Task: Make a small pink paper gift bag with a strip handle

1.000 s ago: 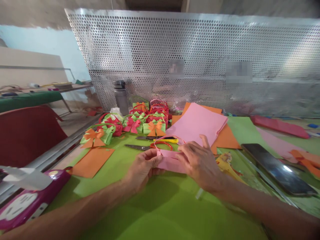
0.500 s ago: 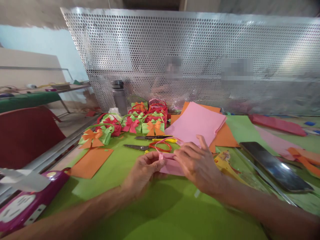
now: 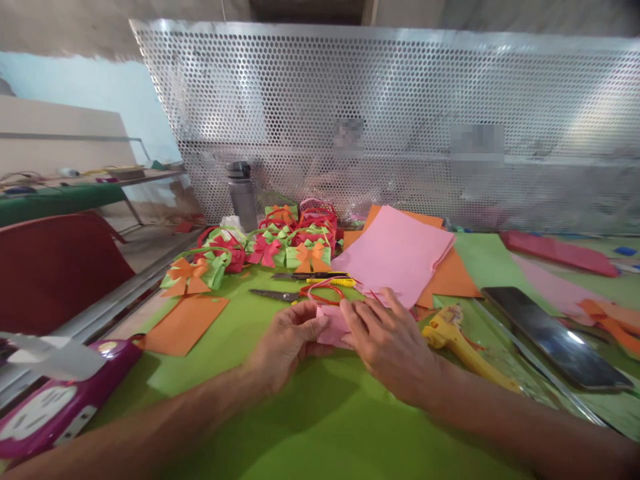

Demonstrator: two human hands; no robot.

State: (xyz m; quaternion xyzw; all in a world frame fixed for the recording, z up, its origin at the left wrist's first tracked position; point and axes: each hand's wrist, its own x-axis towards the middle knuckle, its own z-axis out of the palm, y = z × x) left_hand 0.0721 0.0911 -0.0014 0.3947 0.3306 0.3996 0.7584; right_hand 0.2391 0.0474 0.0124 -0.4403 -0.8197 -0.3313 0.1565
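Note:
A small folded pink paper piece [image 3: 332,324] with a thin looped handle lies on the green table cover [image 3: 320,413]. My left hand [image 3: 287,340] pinches its left end with thumb and fingers. My right hand [image 3: 387,347] covers its right side, fingers pressed flat on the paper. Just beyond it lie red-handled scissors [image 3: 295,294] and a yellow-handled cutter [image 3: 315,277]. A stack of pink sheets [image 3: 397,253] rests on orange sheets [image 3: 453,275] behind my right hand.
Several finished paper baskets with bows [image 3: 265,243] cluster at the back left. Nearby are a grey bottle [image 3: 243,195], a loose orange sheet [image 3: 184,323], a yellow glue gun [image 3: 465,347], a black phone [image 3: 555,337], a pink device [image 3: 55,407]. A perforated metal screen [image 3: 400,120] closes off the back.
My right hand slid left over the pink piece, covering more of it, which uncovered the yellow glue gun. My left hand stayed pinched on the left end.

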